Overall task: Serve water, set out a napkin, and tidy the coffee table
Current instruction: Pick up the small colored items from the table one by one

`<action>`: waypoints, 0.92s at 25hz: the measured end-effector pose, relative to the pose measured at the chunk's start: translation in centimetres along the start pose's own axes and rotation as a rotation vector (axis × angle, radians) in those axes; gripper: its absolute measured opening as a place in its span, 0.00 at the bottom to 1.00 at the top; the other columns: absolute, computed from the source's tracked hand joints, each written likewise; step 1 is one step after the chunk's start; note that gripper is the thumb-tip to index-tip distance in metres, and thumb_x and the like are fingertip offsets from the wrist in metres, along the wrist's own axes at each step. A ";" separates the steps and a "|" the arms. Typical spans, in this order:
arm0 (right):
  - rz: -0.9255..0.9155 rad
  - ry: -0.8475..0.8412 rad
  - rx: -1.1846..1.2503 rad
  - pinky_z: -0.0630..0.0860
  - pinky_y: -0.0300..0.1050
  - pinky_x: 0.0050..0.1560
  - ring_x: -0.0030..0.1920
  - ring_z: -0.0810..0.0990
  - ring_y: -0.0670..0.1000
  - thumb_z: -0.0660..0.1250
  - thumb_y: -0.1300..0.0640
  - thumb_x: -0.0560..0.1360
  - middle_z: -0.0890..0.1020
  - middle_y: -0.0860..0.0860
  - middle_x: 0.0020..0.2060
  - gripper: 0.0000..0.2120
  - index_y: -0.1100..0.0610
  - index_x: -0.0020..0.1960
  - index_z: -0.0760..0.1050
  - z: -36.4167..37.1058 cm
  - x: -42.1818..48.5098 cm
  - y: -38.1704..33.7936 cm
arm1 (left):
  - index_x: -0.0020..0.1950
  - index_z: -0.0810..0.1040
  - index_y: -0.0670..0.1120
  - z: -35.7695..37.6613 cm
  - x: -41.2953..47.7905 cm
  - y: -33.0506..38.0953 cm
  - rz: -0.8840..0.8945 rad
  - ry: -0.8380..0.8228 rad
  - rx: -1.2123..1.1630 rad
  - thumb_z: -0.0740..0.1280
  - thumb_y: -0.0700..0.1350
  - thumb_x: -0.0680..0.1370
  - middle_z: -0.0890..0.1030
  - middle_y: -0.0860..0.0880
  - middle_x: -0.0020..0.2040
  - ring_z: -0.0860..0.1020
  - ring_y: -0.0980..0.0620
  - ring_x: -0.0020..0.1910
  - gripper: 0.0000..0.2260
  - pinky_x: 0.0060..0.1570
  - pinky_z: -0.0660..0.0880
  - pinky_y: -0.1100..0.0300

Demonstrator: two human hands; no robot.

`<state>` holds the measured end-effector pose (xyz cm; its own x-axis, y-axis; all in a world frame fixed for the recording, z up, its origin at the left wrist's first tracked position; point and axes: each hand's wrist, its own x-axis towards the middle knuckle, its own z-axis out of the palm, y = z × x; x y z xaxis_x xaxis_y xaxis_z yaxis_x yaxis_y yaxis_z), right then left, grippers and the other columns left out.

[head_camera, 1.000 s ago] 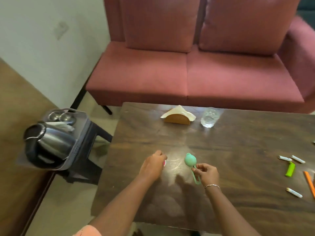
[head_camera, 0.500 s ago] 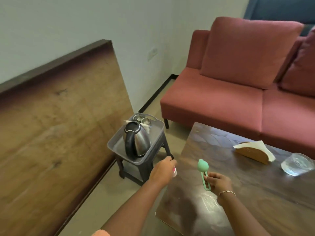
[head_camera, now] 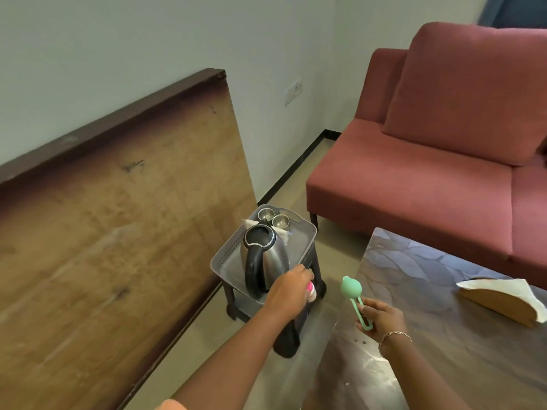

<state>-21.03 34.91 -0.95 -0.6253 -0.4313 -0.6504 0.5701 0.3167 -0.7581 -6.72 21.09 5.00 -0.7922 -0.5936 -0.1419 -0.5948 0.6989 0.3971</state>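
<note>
Altogether the count runs: one steel electric kettle (head_camera: 264,263) with a black handle and lid, two small steel cups (head_camera: 273,218) side by side behind it, one grey tray (head_camera: 305,233) carrying all three plus some white paper tucked between kettle and cups, one dark side stand (head_camera: 315,269) under the tray, one wooden napkin holder (head_camera: 500,303) with white napkins in it, one mint-green tool (head_camera: 353,297) with a round head and a looped handle, one small pink-and-white item (head_camera: 311,292), one red sofa (head_camera: 429,179), and a large wooden board (head_camera: 112,232) leaning against the wall. The left hand (head_camera: 287,292) reaches out over the near corner of the tray, just beside the kettle's handle, its grip curled closed around the pink-and-white item, of which only one end pokes out past the fingers; what that item is cannot be told. The right hand (head_camera: 381,318), with a thin bracelet at the wrist, hovers over the near left corner of the dark glossy worktop (head_camera: 414,291); its grip is pinched together on the looped handle of the green tool, thumb and fingers pressed on the loop, the round head pointing up and away toward the tray. The napkin holder sits on the worktop well to the right of that hand, toward the sofa side, its napkins fanned over the curved wooden top. The kettle stands upright on the tray with its lid closed, the handle turned toward the person. The tray's stand is on the floor between the leaning board and the worktop.
</note>
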 end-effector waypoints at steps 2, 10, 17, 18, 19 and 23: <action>0.026 0.013 0.016 0.77 0.37 0.23 0.34 0.76 0.55 0.64 0.72 0.73 0.77 0.58 0.35 0.07 0.62 0.46 0.77 0.9 0.9 -0.9 | 0.60 0.73 0.42 -0.7 2.1 -0.5 0.020 -0.023 0.006 0.62 0.40 0.78 0.74 0.45 0.58 0.76 0.43 0.56 0.11 0.57 0.74 0.47; 0.138 0.082 0.062 0.77 0.39 0.22 0.24 0.80 0.51 0.62 0.76 0.72 0.78 0.60 0.35 0.08 0.66 0.44 0.75 3.5 4.7 -3.3 | 0.54 0.74 0.41 -5.7 9.9 -3.8 0.085 -0.017 -0.002 0.62 0.39 0.77 0.76 0.44 0.56 0.75 0.43 0.54 0.07 0.54 0.73 0.49; 0.211 0.140 0.094 0.77 0.37 0.22 0.34 0.78 0.54 0.64 0.74 0.71 0.78 0.59 0.37 0.08 0.67 0.49 0.76 8.7 8.0 -4.7 | 0.53 0.77 0.40 -8.7 20.2 -9.8 0.147 -0.011 -0.016 0.66 0.37 0.73 0.79 0.42 0.52 0.77 0.43 0.51 0.09 0.53 0.73 0.49; 0.218 0.161 0.109 0.77 0.37 0.23 0.35 0.77 0.55 0.64 0.74 0.71 0.78 0.59 0.37 0.08 0.67 0.48 0.77 9.8 8.4 -4.8 | 0.54 0.77 0.40 -8.5 21.8 -10.4 0.163 -0.050 0.006 0.65 0.38 0.74 0.79 0.42 0.52 0.77 0.43 0.52 0.10 0.53 0.73 0.49; 0.222 0.177 0.129 0.78 0.37 0.23 0.36 0.77 0.55 0.64 0.75 0.71 0.78 0.59 0.37 0.08 0.66 0.46 0.77 10.8 8.7 -4.9 | 0.55 0.77 0.40 -8.2 23.3 -11.0 0.177 -0.082 0.037 0.65 0.38 0.74 0.78 0.42 0.53 0.76 0.43 0.53 0.10 0.53 0.73 0.50; 0.271 0.243 0.197 0.77 0.36 0.23 0.32 0.78 0.53 0.60 0.77 0.72 0.79 0.60 0.35 0.09 0.67 0.46 0.76 14.6 11.4 -4.7 | 0.55 0.76 0.40 -5.0 28.3 -13.5 0.233 -0.217 0.100 0.62 0.40 0.76 0.78 0.41 0.54 0.76 0.41 0.53 0.10 0.53 0.72 0.49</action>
<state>-23.01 16.14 -4.09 -0.5324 -0.1352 -0.8356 0.8078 0.2139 -0.5493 -20.45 -7.12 0.21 -0.9128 -0.3218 -0.2513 -0.3959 0.8482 0.3519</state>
